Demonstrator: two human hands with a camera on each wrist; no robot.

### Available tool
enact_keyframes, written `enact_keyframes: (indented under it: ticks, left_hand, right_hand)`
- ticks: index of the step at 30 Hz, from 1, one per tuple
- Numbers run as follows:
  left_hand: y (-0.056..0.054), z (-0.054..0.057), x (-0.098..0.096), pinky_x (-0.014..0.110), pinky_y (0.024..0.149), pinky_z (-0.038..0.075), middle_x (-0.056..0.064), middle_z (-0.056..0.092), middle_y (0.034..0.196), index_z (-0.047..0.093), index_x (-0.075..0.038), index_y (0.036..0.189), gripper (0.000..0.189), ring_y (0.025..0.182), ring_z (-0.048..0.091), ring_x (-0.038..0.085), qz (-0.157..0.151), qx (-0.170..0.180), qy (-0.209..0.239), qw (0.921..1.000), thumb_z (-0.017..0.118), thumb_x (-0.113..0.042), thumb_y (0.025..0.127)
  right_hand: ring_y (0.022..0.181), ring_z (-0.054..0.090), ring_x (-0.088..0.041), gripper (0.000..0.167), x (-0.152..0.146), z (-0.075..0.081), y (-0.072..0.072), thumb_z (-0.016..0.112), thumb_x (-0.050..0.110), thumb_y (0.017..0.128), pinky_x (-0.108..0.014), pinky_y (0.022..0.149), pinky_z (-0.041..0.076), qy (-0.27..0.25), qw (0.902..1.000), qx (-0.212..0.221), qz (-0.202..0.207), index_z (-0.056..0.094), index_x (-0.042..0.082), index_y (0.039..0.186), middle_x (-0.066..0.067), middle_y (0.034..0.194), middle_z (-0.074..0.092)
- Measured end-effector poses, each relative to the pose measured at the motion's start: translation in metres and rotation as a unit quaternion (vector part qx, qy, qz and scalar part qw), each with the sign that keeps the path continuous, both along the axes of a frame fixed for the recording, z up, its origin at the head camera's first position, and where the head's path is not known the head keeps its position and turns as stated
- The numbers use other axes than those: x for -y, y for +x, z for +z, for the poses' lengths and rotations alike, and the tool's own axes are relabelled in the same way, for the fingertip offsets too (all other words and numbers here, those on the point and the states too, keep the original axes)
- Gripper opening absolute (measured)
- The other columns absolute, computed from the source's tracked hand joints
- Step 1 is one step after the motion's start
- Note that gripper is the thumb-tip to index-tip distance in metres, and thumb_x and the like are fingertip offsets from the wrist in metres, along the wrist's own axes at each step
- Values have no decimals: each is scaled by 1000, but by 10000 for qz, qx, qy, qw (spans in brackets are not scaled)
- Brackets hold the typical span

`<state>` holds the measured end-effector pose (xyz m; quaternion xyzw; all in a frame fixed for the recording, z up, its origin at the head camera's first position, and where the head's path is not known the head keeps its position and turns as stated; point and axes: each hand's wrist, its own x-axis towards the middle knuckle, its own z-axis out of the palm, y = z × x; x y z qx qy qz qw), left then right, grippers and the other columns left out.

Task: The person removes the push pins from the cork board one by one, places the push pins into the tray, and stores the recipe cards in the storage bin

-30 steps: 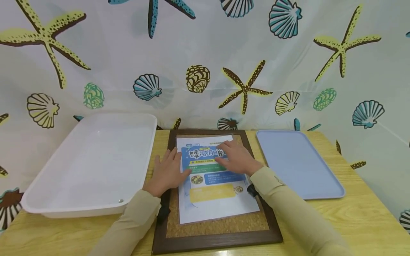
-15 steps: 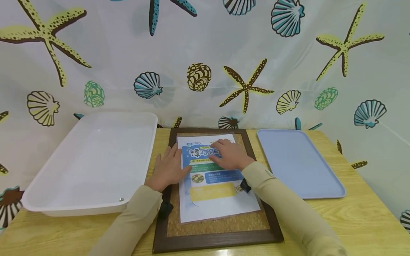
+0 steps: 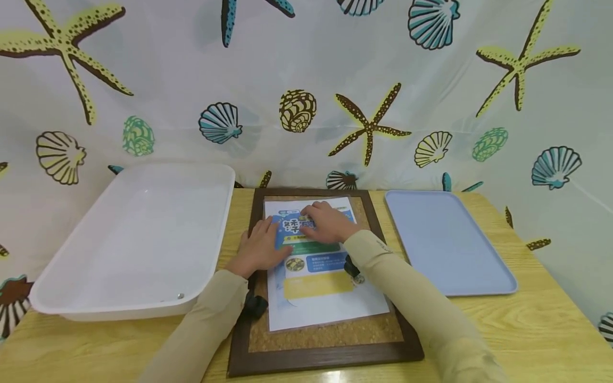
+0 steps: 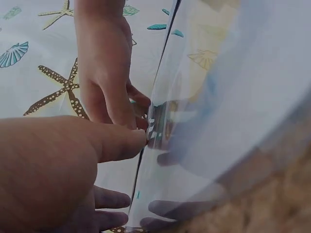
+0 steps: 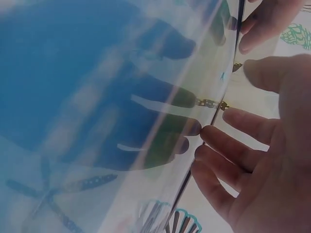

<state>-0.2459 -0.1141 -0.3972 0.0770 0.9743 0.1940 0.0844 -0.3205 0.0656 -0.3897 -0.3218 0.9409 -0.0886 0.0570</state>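
A printed poster (image 3: 321,314), mostly blue with green and yellow bands, lies on a cork board (image 3: 330,340) with a dark brown frame (image 3: 330,360). My left hand (image 3: 261,249) touches the poster's left side, fingers spread toward its top left corner. Over the blue title, my right hand (image 3: 327,223) rests its fingertips on the sheet and covers part of the lettering. Up close, the sheet (image 4: 257,63) looks glossy and mirrors the fingers in the left wrist view. In the right wrist view, slightly bent fingertips (image 5: 206,133) of the right hand meet the shiny surface.
A large white tray (image 3: 134,239) stands to the left of the board on the wooden table (image 3: 536,319). To the right lies a light blue tray (image 3: 445,239). Behind the table hangs a curtain (image 3: 268,64) printed with starfish and shells.
My right hand has slid left across the poster's upper part, closer to the left hand. The left hand has shifted slightly right, onto the sheet. Both trays and the board stay in place.
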Motion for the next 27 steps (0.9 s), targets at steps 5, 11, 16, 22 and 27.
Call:
enact_keyframes:
  ticks: [5, 11, 16, 22, 27]
  left_hand:
    - [-7, -5, 2, 66, 113, 11, 21, 13, 160, 26, 2, 150, 74, 148, 7, 40, 52, -5, 108, 9999, 52, -40, 95]
    - [-5, -13, 8, 67, 112, 12, 19, 12, 161, 28, 0, 150, 72, 148, 3, 39, 149, 89, 250, 9995, 54, -38, 94]
    - [-2, -17, 13, 67, 112, 11, 18, 11, 161, 28, 0, 150, 71, 148, 0, 40, 74, 73, 392, 9992, 53, -37, 95]
    - [-9, -19, 11, 67, 112, 10, 15, 11, 162, 25, -3, 152, 72, 148, -2, 39, -60, 78, 395, 9992, 51, -39, 95]
    - [-11, -18, 11, 66, 113, 10, 14, 10, 162, 24, -3, 152, 73, 149, -3, 38, -40, 102, 331, 9994, 50, -40, 95]
  right_hand:
    - [117, 49, -29, 40, 13, 3, -6, 56, 26, 97, -43, 98, 44, -81, 9999, 96, 37, 55, 7, 132, -15, 126, 53]
    - [119, 51, -27, 35, 31, -3, -13, 58, 19, 95, -39, 104, 41, -152, 9995, 254, 70, 60, 9, 129, -13, 128, 55]
    - [114, 54, -25, 29, 42, -9, -22, 60, 15, 94, -37, 102, 43, -421, 9986, 310, 83, 65, 9, 122, -12, 123, 58]
    - [91, 60, -18, 18, 37, -18, -43, 63, 16, 91, -31, 83, 49, -1194, 9915, 516, -43, 73, 12, 105, -5, 102, 64]
    - [90, 61, -18, 18, 40, -17, -45, 64, 16, 92, -32, 83, 49, -1331, 9886, 665, -232, 73, 11, 106, -6, 99, 68]
